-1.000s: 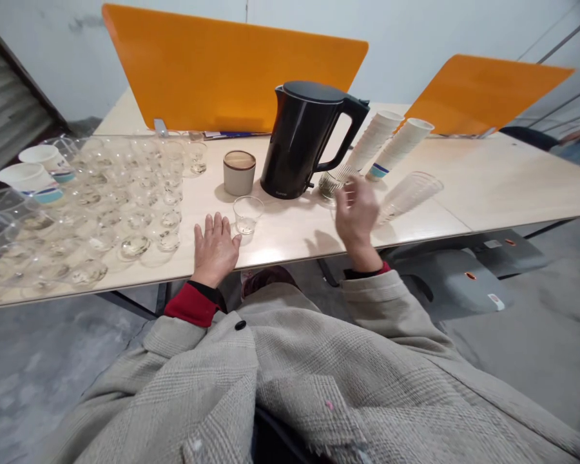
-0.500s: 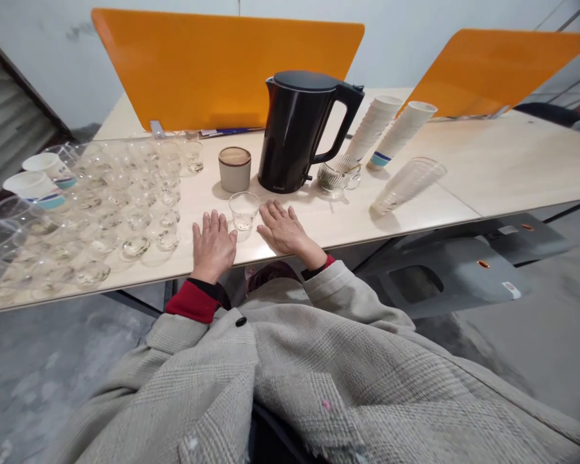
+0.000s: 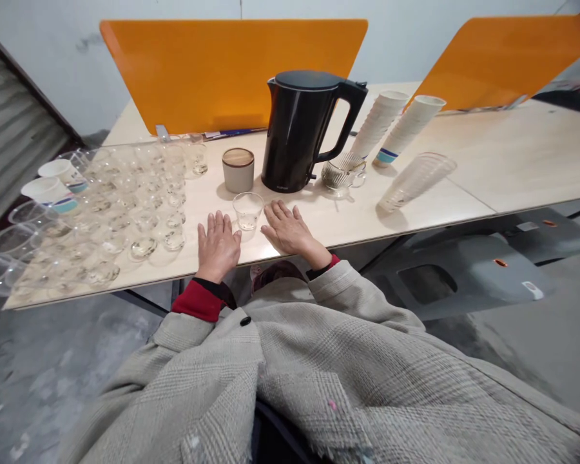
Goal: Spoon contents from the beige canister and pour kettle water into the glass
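Observation:
My left hand (image 3: pixel 218 247) lies flat on the table near its front edge, fingers stretched out, holding nothing. On the other side of a clear plastic cup (image 3: pixel 247 212), my right hand (image 3: pixel 290 229) also rests flat and open. The cup stands upright between the two hands, with some dark bits at its bottom. Behind it are a grey canister with a wooden lid (image 3: pixel 238 173) and a black electric kettle (image 3: pixel 292 132). A ribbed glass cup (image 3: pixel 341 173) with dark contents sits right of the kettle, under its handle.
Many clear plastic cups (image 3: pixel 142 219) with dark bits in them crowd the table's left end, with two paper cups (image 3: pixel 51 193) among them. Stacked paper cups (image 3: pixel 408 131) and a stack of clear cups (image 3: pixel 415 182) stand at right. Orange dividers (image 3: pixel 232 71) rise behind; grey stools (image 3: pixel 459 277) are below.
The view has shifted slightly, so things appear a little farther right. Both hands stay flat beside the cup, and nothing has been picked up.

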The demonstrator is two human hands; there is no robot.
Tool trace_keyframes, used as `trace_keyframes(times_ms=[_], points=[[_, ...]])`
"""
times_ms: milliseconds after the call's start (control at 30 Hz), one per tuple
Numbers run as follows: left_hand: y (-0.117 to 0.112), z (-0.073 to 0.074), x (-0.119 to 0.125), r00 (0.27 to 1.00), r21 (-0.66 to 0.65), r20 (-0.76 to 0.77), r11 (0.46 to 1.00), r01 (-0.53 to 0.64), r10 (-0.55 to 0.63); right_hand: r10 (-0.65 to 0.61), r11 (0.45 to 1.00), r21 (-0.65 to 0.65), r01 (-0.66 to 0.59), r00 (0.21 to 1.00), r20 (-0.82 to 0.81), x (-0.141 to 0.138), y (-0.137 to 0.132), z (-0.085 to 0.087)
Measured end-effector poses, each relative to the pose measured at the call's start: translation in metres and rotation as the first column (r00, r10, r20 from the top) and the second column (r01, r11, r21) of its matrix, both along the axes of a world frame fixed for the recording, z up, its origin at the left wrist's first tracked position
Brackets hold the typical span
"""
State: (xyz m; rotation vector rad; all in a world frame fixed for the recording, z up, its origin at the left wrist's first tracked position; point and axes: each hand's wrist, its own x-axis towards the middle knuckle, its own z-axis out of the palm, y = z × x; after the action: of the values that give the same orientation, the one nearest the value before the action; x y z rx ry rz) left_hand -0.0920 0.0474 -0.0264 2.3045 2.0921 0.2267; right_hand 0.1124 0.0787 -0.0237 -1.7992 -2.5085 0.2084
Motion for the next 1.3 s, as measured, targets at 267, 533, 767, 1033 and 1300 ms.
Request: trace_keyframes(times_ms=[267,533,767,1033,1300], points=[[0.0005,-0.0028,-0.0011,1.0,0.006,0.015,1.0,0.002,-0.002,0.002,1.0,0.014,-0.002,1.0,0.02,-0.0014,-0.0029,0.0015],[0.0006,-0.0022,-0.0001,1.0,-0.005,-0.001,1.0,0.0,0.0,-0.002,1.0,0.006,0.002,1.0,0.015,-0.0023,-0.003,0.0027],[0.0013,-0.0052,-0.0006,1.0,0.01,0.014,1.0,-0.005,0.005,0.002,1.0,0.013,-0.002,1.0,0.016,-0.001,-0.0015,-0.0004],[0.0006,-0.0021,0.0,1.0,-0.025,-0.004,1.0,-0.003,0.003,-0.006,1.0,0.01,0.006,1.0,0.025,-0.0017,-0.0017,-0.0006],[0.0016,-0.0044,-0.0006,1.0,-0.004,0.006,1.0,-0.001,0.001,0.0,1.0,0.022,-0.001,0.999,0.034,-0.0008,-0.0006,-0.0026]])
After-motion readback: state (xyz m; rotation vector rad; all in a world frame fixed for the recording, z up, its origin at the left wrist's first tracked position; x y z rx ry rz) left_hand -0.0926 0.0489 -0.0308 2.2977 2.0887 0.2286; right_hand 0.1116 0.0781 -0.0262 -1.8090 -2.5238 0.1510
